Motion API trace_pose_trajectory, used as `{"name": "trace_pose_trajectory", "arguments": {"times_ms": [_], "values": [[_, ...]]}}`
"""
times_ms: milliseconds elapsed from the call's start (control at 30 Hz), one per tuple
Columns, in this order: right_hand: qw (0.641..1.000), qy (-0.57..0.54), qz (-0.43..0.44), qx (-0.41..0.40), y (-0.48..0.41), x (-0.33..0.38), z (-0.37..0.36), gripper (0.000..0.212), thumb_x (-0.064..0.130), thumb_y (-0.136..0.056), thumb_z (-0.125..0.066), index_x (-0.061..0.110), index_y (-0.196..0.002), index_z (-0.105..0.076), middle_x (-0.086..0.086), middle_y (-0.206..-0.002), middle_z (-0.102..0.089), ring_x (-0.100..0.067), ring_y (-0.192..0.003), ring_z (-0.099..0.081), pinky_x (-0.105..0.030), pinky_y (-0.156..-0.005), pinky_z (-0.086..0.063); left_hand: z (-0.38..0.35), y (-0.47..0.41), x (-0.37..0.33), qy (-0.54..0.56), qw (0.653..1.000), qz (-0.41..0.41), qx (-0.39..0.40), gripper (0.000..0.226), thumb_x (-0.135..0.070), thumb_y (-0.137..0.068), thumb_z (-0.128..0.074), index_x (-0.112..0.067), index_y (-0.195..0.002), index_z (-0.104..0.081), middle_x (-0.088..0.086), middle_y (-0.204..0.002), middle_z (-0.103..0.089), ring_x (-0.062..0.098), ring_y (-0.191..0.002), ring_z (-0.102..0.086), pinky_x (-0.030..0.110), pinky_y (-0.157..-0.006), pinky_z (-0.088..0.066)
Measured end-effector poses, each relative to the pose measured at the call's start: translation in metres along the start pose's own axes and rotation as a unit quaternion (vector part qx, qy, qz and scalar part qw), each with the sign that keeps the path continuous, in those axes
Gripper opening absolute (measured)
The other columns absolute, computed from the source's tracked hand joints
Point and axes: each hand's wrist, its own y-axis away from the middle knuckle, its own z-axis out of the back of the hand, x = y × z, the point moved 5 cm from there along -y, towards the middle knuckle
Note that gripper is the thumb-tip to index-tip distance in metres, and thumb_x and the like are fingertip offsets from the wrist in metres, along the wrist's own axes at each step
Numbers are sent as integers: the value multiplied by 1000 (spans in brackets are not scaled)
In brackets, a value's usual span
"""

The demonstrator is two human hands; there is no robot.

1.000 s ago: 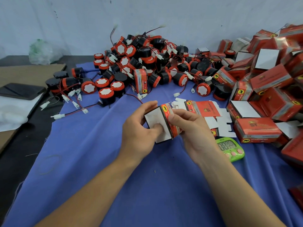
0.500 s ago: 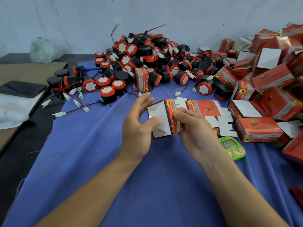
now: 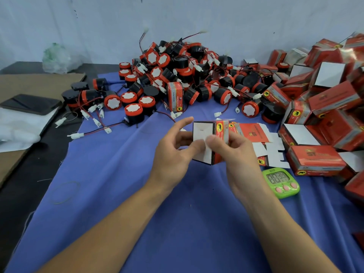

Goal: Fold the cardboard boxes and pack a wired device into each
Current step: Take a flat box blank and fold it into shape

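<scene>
At the far left of the worktop we see a flat brown cardboard sheet point(image 3: 39, 83) with a black phone point(image 3: 31, 104) lying on it. Next comes a blue cloth point(image 3: 118, 184), and at its back is a heap of red-and-black round wired devices point(image 3: 177, 75).

Above the middle of the cloth, our left hand point(image 3: 173, 152) has its fingers loosely spread, with the forefinger raised. Its thumb presses the white end flap of a small red-and-white cardboard box point(image 3: 218, 134). Our right hand point(image 3: 240, 156) grips that box, thumb on the white end and fingers round the red side.

Just beyond lie flat red-and-white box blanks point(image 3: 254, 133), nearer us a green digital timer point(image 3: 280, 184), and at the right a pile of folded red boxes point(image 3: 325, 107).
</scene>
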Motion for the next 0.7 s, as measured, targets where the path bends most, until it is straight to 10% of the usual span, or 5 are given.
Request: {"name": "trace_pose_trajectory", "arguments": {"times_ms": [200, 500, 700], "values": [[1000, -6, -16, 24, -1, -3, 0, 29, 7, -75, -71, 7, -103, -79, -21, -101, -77, -41, -97, -73, -45, -82, -62, -3, 1, 3, -42, 999, 17, 0, 45, -45, -79, -79, -43, -122, -66, -15, -102, -76, 5, -98, -72, 27, -87, -60], [998, 58, -18, -31, -5, -12, 0, 26, 15, -71, -60, 18, -95, -71, -23, -91, -67, -32, -80, -62, -55, -79, -57, -9, 7, 4, -29, 999, 36, 4, 31, -14, -99, -69, -29, -126, -73, -8, -104, -81, 14, -97, -78, 44, -89, -63], [991, 127, -2, -35, -7, -12, 5, 35, 17, -74, -58, 29, -103, -73, -10, -93, -76, -36, -91, -70, -58, -84, -60, -11, 12, -2, -67, 997, -14, -22, 30, -24, -99, -68, -47, -119, -70, -20, -105, -78, 1, -98, -75, 29, -87, -62]]}}
